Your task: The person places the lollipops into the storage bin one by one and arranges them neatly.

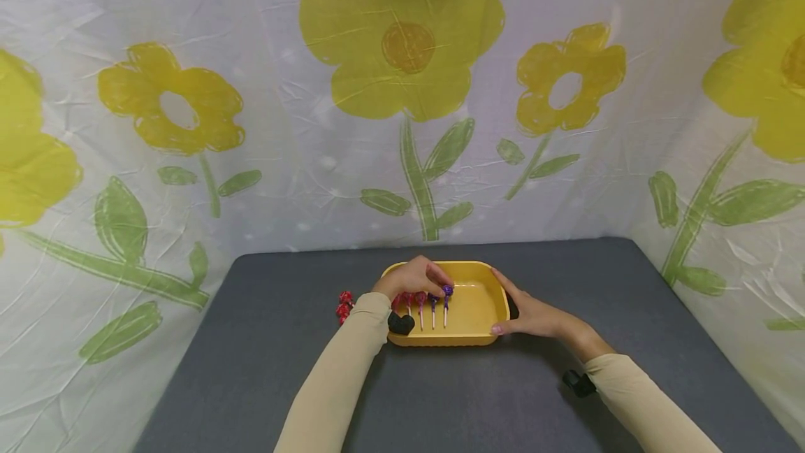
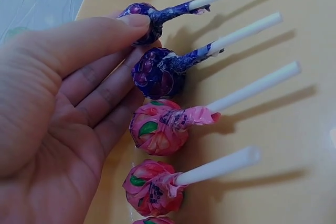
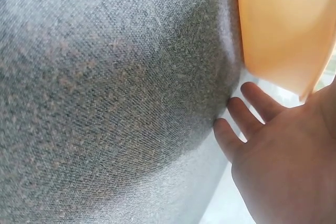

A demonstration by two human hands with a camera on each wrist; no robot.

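My left hand (image 1: 409,278) reaches over a yellow tray (image 1: 474,338) and pinches the head of a purple-wrapped lollipop (image 2: 176,12) between thumb and fingers. This one is at the right end of a row inside the tray. Beside it lies another purple lollipop (image 2: 159,74), then pink-wrapped lollipops (image 2: 159,129) with green leaf prints. Their white sticks point toward the tray's front side. At the tray's right end, my right hand (image 1: 534,317) touches the rim, thumb near the front corner and fingers stretched toward the back corner.
Several red-wrapped candies (image 1: 344,306) lie on the dark grey table (image 1: 270,341) left of the tray, partly behind my left sleeve. A white curtain (image 1: 283,180) printed with yellow flowers hangs behind the table. Black devices (image 1: 578,383) are worn at both wrists.
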